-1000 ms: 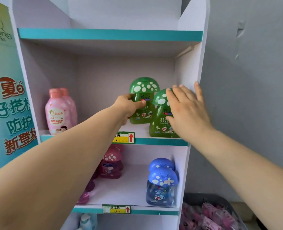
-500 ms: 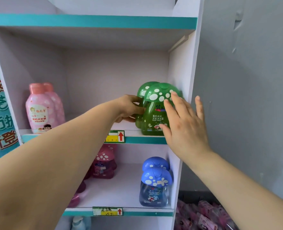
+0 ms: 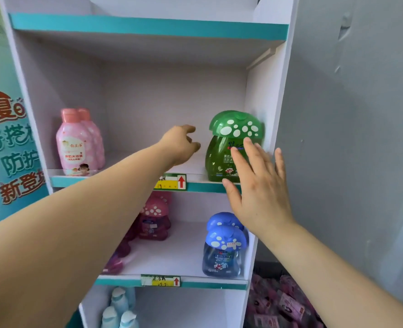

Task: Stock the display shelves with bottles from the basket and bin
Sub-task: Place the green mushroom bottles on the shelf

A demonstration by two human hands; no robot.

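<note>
Two green mushroom-capped bottles (image 3: 229,147) stand one behind the other at the right end of the upper shelf (image 3: 195,183), against the side wall. My left hand (image 3: 180,144) hovers just left of them, fingers loosely curled, holding nothing. My right hand (image 3: 257,185) is spread flat in front of the front green bottle, fingers apart, a little off it. Pink bottles (image 3: 76,143) stand at the left end of the same shelf.
On the shelf below stand blue mushroom bottles (image 3: 224,249) at the right and dark pink mushroom bottles (image 3: 154,218) at the left. Pale blue bottles (image 3: 120,308) fill the bottom shelf. A bin of pink packets (image 3: 283,304) sits at the lower right. A grey wall is to the right.
Both green bottles were pushed right against the shelf's side wall and lined up. My left hand let go and drew back left; my right hand came off the front bottle.
</note>
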